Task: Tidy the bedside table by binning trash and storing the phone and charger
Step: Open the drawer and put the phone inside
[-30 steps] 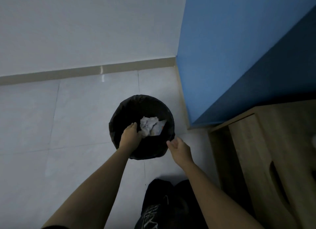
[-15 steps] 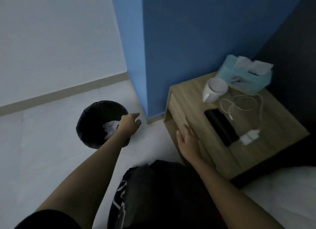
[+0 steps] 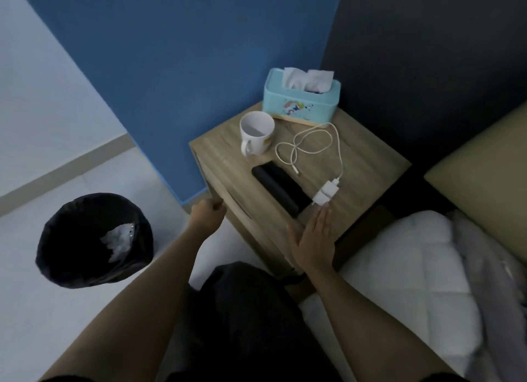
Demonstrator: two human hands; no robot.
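A black phone lies on the wooden bedside table. Beside it sits a white charger plug with its white cable looped toward the back. My right hand is flat with fingers spread, its fingertips just short of the plug and the phone's near end. My left hand is curled, holding nothing, next to the table's front left corner. The black bin on the floor at the left holds crumpled white tissue.
A white mug and a teal tissue box stand at the back of the table. A bed with white bedding lies to the right. A blue wall stands behind the table. My dark-clothed knee is below.
The view swung right from the bin to the table. My left hand left the bin and came to the table's corner. My right hand moved up onto the table edge near the plug.
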